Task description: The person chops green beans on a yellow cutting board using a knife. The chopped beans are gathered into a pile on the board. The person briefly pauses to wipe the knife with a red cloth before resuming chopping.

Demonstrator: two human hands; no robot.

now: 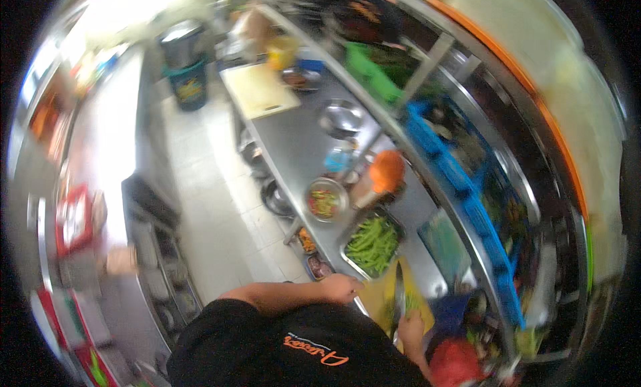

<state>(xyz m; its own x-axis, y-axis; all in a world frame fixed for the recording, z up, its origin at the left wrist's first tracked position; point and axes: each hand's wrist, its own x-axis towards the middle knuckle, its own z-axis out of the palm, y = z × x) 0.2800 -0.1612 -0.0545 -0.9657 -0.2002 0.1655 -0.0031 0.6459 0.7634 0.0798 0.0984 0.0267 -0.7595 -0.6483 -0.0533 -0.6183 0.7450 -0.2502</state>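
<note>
A kitchen knife (399,287) lies over a yellow cutting board (373,294), its blade directed away from me. My right hand (411,331) is shut around the handle end of it. Beside the blade are some cut green pieces (411,301), blurred. My left hand (341,288) is at the board's left edge with its fingers curled; whether it holds anything is hidden. Just beyond the board, a metal tray (345,259) holds a heap of green beans (373,243).
A metal bowl of chopped red and green pieces (323,204) stands past the tray, near an orange-lidded container (386,171). Farther along the steel counter (280,141) are an empty-looking metal bowl (343,117) and a white cutting board (258,91). Blue crates (450,176) line the shelf at right.
</note>
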